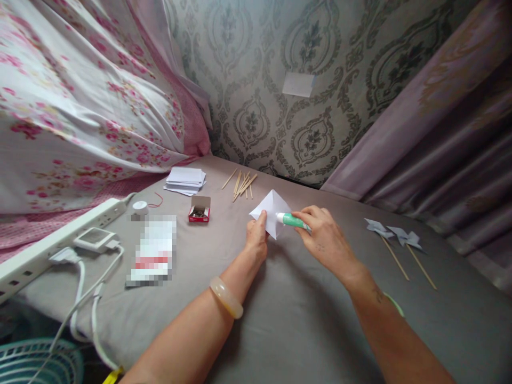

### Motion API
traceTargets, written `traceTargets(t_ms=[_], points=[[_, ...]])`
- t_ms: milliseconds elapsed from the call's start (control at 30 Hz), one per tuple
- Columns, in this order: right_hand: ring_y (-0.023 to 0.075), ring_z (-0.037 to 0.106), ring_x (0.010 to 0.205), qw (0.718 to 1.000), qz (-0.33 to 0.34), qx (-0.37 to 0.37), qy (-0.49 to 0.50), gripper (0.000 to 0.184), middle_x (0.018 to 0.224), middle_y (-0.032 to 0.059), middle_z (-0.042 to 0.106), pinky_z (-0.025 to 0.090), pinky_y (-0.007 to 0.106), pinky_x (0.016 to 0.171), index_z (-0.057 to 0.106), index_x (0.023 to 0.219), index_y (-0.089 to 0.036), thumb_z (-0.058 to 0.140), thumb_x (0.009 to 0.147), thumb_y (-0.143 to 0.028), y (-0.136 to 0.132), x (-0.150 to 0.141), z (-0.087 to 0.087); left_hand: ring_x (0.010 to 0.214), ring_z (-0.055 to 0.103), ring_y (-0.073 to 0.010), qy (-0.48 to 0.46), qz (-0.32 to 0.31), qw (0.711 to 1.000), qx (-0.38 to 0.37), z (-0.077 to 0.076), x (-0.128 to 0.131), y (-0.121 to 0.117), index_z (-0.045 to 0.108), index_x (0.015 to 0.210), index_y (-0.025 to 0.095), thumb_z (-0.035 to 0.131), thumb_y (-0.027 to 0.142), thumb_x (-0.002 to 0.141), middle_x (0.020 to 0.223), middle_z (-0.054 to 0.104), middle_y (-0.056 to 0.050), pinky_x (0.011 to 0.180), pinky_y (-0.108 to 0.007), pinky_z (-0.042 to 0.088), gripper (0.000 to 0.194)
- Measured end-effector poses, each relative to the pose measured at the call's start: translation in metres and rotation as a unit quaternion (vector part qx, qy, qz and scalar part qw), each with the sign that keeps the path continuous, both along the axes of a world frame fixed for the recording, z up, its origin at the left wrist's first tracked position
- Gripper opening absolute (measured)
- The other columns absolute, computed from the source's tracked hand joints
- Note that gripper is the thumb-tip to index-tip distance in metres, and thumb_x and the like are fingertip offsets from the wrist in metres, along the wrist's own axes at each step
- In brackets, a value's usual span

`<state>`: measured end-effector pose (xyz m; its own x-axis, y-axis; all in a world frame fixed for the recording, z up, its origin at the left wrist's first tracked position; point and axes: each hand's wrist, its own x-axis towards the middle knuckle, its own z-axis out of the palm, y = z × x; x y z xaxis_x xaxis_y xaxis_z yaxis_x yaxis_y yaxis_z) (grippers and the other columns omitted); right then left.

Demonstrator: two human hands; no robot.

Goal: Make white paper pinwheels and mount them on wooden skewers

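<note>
In the middle of the view, my left hand (258, 234) pinches a piece of white paper (272, 205) with creases across it, thumb on top. My right hand (322, 234) is closed round a green and white glue stick (296, 221). Its white end meets the paper near the middle, just right of my left thumb. Beyond my hands lie several thin wooden sticks (242, 185) in a loose pile. Two white paper pinwheels (404, 237) on wooden sticks rest on the grey cloth to the right.
A stack of white paper (184, 178) lies at the back left, near an open red box (199, 210) of small metal pieces. A white round object (140, 207) with red thread, a pixelated item (156, 250) and a power strip (64, 240) with cables are further left.
</note>
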<state>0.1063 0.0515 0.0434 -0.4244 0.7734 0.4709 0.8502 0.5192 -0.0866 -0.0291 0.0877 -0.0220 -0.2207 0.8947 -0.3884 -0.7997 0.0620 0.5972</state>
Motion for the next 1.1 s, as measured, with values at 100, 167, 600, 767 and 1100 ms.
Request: traceTargets(t_ms=[100, 167, 600, 767, 1100], points=[[0.0278, 0.053, 0.093, 1.000, -0.003, 0.020, -0.001, 0.029, 0.103, 0.0105, 0.063, 0.046, 0.041, 0.081, 0.067, 0.112, -0.022, 0.052, 0.087, -0.018, -0.003, -0.001, -0.005, 0.050, 0.054, -0.0098, 0.004, -0.005, 1.000, 0.007, 0.003, 0.000, -0.003, 0.061, 0.069, 0.012, 0.065, 0.020, 0.080, 0.058, 0.061, 0.000, 0.055, -0.022, 0.042, 0.015], [0.0280, 0.053, 0.094, 0.999, -0.005, 0.032, 0.011, 0.029, 0.103, 0.0105, 0.064, 0.046, 0.042, 0.082, 0.067, 0.111, -0.023, 0.052, 0.087, -0.019, -0.005, -0.001, -0.008, 0.049, 0.053, -0.0096, 0.013, -0.008, 1.000, 0.013, 0.002, 0.001, -0.003, 0.061, 0.066, 0.012, 0.067, 0.022, 0.079, 0.057, 0.060, 0.000, 0.054, -0.022, 0.041, 0.017], [0.0277, 0.062, 0.091, 0.992, -0.063, 0.063, 0.093, 0.020, 0.096, 0.0109, 0.069, 0.048, 0.040, 0.082, 0.066, 0.100, -0.018, 0.058, 0.083, -0.025, -0.006, 0.002, -0.003, 0.050, 0.053, -0.0094, 0.068, -0.003, 0.997, 0.043, -0.007, 0.003, 0.001, 0.061, 0.066, 0.012, 0.072, 0.033, 0.074, 0.058, 0.061, 0.000, 0.054, -0.021, 0.040, 0.025], [0.0266, 0.058, 0.094, 0.997, 0.000, 0.064, 0.034, 0.020, 0.101, 0.0094, 0.067, 0.049, 0.040, 0.082, 0.066, 0.103, -0.019, 0.057, 0.085, -0.019, -0.005, -0.001, -0.007, 0.048, 0.045, -0.0085, 0.107, -0.032, 0.990, 0.086, -0.014, 0.005, 0.001, 0.060, 0.063, 0.014, 0.076, 0.044, 0.066, 0.054, 0.055, 0.002, 0.051, -0.022, 0.035, 0.035], [0.0267, 0.061, 0.091, 0.997, -0.019, 0.071, 0.009, 0.019, 0.099, 0.0099, 0.070, 0.048, 0.037, 0.079, 0.068, 0.101, -0.017, 0.060, 0.083, -0.018, -0.011, -0.008, 0.002, 0.047, 0.039, -0.0081, 0.171, -0.055, 0.974, 0.138, -0.012, 0.005, -0.005, 0.057, 0.058, 0.015, 0.072, 0.058, 0.063, 0.050, 0.047, 0.004, 0.049, -0.023, 0.030, 0.046]])
